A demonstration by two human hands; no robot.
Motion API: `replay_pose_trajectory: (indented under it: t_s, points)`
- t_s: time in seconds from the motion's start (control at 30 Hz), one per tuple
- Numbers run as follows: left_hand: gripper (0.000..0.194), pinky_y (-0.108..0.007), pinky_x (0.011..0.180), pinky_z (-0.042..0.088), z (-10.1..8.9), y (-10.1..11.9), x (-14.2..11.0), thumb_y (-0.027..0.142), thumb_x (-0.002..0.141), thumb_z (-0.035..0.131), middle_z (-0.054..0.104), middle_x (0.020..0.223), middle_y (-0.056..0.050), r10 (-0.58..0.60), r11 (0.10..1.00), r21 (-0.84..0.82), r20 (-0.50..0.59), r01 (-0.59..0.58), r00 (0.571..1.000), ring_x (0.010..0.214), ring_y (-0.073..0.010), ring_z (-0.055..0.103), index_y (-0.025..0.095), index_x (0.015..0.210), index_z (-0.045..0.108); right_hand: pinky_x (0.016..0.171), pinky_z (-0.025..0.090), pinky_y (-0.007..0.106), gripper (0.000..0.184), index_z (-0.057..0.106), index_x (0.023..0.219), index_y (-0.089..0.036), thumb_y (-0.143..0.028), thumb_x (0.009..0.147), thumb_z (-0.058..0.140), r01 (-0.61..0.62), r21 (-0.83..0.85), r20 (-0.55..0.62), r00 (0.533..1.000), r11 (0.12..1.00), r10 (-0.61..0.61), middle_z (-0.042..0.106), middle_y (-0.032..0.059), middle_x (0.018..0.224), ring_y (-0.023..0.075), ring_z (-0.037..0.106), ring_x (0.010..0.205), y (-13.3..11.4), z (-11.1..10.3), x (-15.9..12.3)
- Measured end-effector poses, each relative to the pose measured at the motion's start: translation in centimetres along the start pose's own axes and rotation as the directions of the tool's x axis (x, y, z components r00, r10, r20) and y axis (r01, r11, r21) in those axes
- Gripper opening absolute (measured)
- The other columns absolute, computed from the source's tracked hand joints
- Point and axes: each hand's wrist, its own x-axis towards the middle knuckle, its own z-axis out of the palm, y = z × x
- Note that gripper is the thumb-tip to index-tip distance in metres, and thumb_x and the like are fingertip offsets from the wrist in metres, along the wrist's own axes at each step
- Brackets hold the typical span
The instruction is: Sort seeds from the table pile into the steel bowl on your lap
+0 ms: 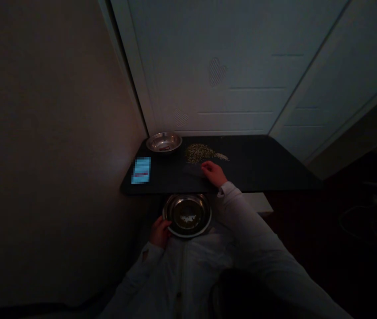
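My left hand (160, 231) grips the left rim of a steel bowl (206, 221), held in front of my body just below the table's near edge. Something dark greenish covers the bowl's bottom, with a bright patch in it; the dim light hides what it is. Over the dark table my right hand (214, 173) has its fingers curled together. Faint, see-through material (193, 169) lies at its fingertips; whether they pinch it is unclear. Just beyond spreads a pile of small green and pale grains or beans (199, 153), and a small whitish heap (222, 157) sits at its right end.
A second steel bowl (164, 142) stands at the table's back left corner. A blurred light-blue screen or packet (141, 170) lies at the left edge of the dark table (268, 166). Behind rises a white panelled door (205, 95); a wall (59, 146) closes off the left.
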Motion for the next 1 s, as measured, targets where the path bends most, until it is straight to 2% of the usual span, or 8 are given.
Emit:
replay_pose_trajectory:
  t_s: [0.1, 0.17, 0.47, 1.0]
  points:
    - [0.024, -0.019, 0.039, 0.032, -0.1, -0.06, 0.12, 0.011, 0.044, 0.057, 0.054, 0.046, 0.006, 0.008, 1.0, -0.007, 0.008, -0.008, 1.0, 0.042, -0.0083, 0.05, 0.017, 0.067, 0.056, 0.05, 0.038, 0.021, 0.021, 0.052, 0.078, -0.016, -0.032, 0.069, 0.042, -0.105, 0.068, -0.142, 0.983, 0.992, 0.113, 0.053, -0.0017, 0.06, 0.0087, 0.048, 0.051, 0.23, -0.05, 0.18]
    - [0.024, -0.019, 0.038, 0.031, -0.11, -0.08, 0.14, 0.011, 0.044, 0.058, 0.054, 0.046, 0.007, 0.004, 1.0, -0.007, 0.001, -0.004, 1.0, 0.041, -0.0082, 0.049, 0.017, 0.067, 0.056, 0.047, 0.038, 0.021, 0.02, 0.051, 0.077, -0.016, -0.032, 0.068, 0.043, -0.13, 0.077, -0.171, 0.975, 0.989, 0.142, 0.053, -0.0019, 0.06, 0.0081, 0.047, 0.047, 0.31, -0.03, 0.22]
    - [0.023, -0.019, 0.04, 0.033, -0.11, -0.1, 0.27, 0.01, 0.044, 0.057, 0.055, 0.046, 0.006, 0.007, 1.0, -0.021, 0.013, -0.007, 1.0, 0.042, -0.0087, 0.05, 0.016, 0.066, 0.057, 0.047, 0.038, 0.02, 0.015, 0.051, 0.075, -0.018, -0.029, 0.067, 0.045, -0.074, 0.029, -0.057, 0.996, 0.997, 0.076, 0.053, -0.004, 0.057, 0.0065, 0.048, 0.043, -0.08, -0.01, -0.07]
    - [0.024, -0.02, 0.041, 0.033, 0.13, 0.26, -0.28, 0.01, 0.045, 0.057, 0.054, 0.048, 0.005, 0.023, 1.0, 0.009, 0.039, -0.024, 0.999, 0.044, -0.0092, 0.05, 0.016, 0.068, 0.057, 0.048, 0.038, 0.021, 0.015, 0.051, 0.073, -0.017, -0.028, 0.065, 0.045, -0.126, -0.011, -0.113, 0.986, 0.992, 0.124, 0.053, -0.0031, 0.057, 0.0076, 0.047, 0.045, -0.44, -0.27, -0.12]
